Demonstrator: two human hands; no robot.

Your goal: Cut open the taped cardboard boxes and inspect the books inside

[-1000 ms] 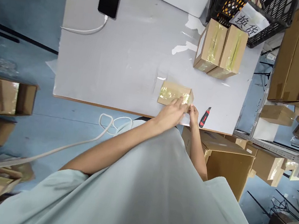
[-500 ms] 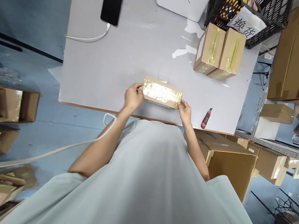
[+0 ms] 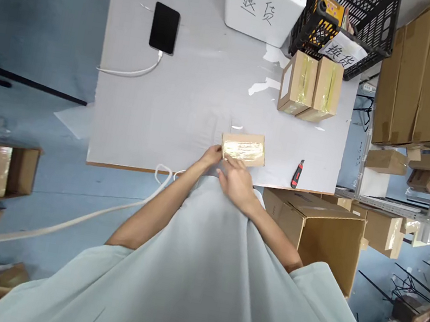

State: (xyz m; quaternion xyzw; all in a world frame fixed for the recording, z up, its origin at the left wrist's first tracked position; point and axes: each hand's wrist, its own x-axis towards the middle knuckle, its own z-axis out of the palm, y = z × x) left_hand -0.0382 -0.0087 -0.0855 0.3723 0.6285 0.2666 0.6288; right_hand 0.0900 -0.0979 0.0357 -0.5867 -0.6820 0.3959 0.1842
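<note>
Gone from the right end of the taped box [image 3: 246,150], the right hand [image 3: 237,183] has loosely extended fingers, tips at the near-left edge; the left hand [image 3: 211,155] touches the left end, its grip unclear. The box is left of the cutter [image 3: 297,174] at the near side of the table [image 3: 164,119]; 2 cartons [image 3: 298,84] stand farther back.

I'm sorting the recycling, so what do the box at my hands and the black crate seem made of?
Box: likely cardboard, matt brown faces under glossy, light-catching tape. Crate: probably moulded plastic, fairly smooth and black, with regular lattice walls.
</note>
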